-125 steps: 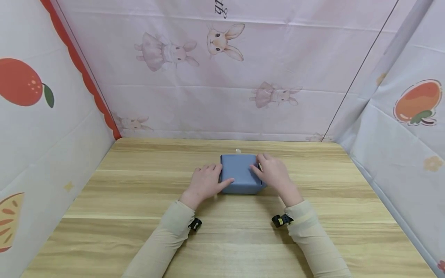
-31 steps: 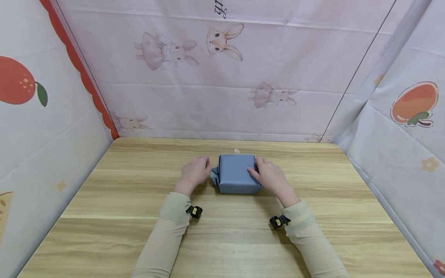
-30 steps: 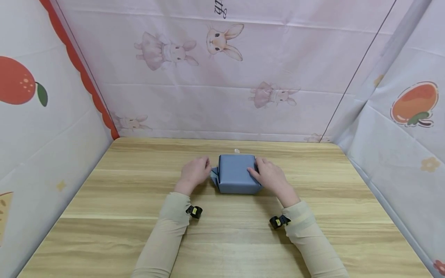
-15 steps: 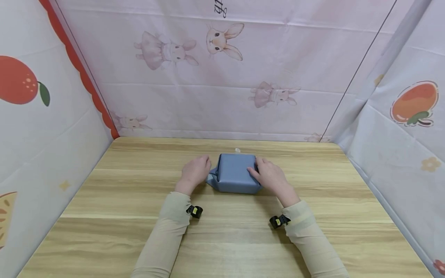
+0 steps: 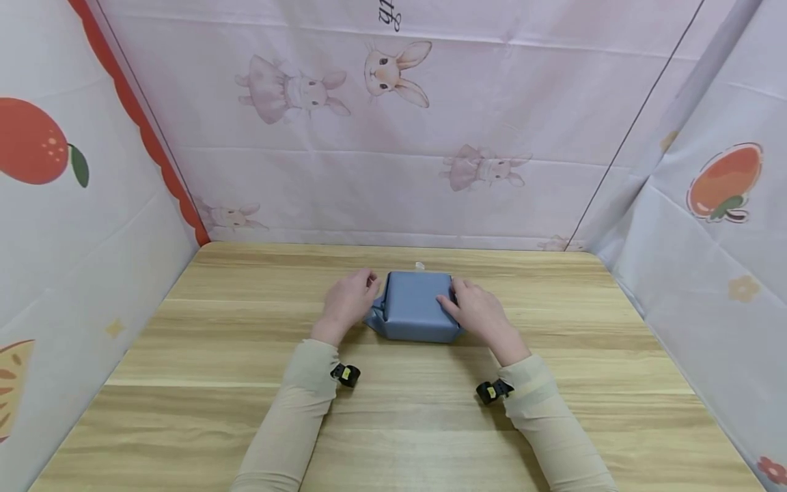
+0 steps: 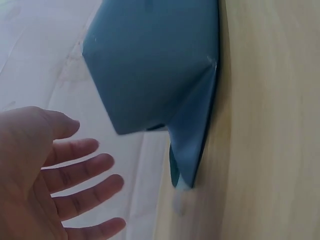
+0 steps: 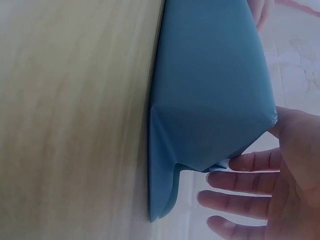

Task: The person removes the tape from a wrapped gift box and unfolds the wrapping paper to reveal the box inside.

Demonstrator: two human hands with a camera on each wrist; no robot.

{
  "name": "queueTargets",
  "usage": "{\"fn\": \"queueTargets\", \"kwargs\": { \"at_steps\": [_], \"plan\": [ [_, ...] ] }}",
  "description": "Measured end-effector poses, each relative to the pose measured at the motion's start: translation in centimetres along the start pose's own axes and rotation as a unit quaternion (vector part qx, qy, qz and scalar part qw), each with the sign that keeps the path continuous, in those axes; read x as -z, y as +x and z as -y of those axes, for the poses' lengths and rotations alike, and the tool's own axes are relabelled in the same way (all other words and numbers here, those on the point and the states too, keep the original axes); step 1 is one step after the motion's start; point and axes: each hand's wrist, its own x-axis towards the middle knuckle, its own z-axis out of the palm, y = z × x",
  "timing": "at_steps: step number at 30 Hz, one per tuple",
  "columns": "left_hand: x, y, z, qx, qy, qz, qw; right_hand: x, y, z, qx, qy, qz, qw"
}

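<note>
A box-shaped parcel in blue wrapping paper [image 5: 420,306] lies on the wooden table. At its left end a folded paper flap [image 6: 192,130] sticks out low along the tabletop. My left hand [image 5: 350,301] is beside that end; the left wrist view shows its fingers spread and apart from the paper. My right hand [image 5: 481,311] rests at the parcel's right end, thumb on the top face. In the right wrist view its fingers reach out nearly straight, the uppermost fingertip at the folded end paper. Another pointed flap [image 7: 162,185] juts out low on that side.
A small whitish scrap [image 5: 420,266] lies behind the parcel. The wooden tabletop [image 5: 393,424] ends at a printed rabbit backdrop [image 5: 369,191], with fruit-printed cloth at both sides. Each wrist wears a black camera band [image 5: 346,374].
Earlier, my left hand rested against the parcel with its thumb on top; it moved off leftward, and its curled fingers have since loosened. The left flap now shows outspread. My right hand stays nearly still.
</note>
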Motion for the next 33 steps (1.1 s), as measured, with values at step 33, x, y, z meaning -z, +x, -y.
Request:
{"fn": "queueTargets", "kwargs": {
  "at_steps": [33],
  "plan": [
    [-3.7, -0.1, -0.4, -0.040, -0.155, 0.073, 0.9844, -1.4, 1.0, -4.0, 0.055, 0.190, 0.022, 0.980]
  ]
}}
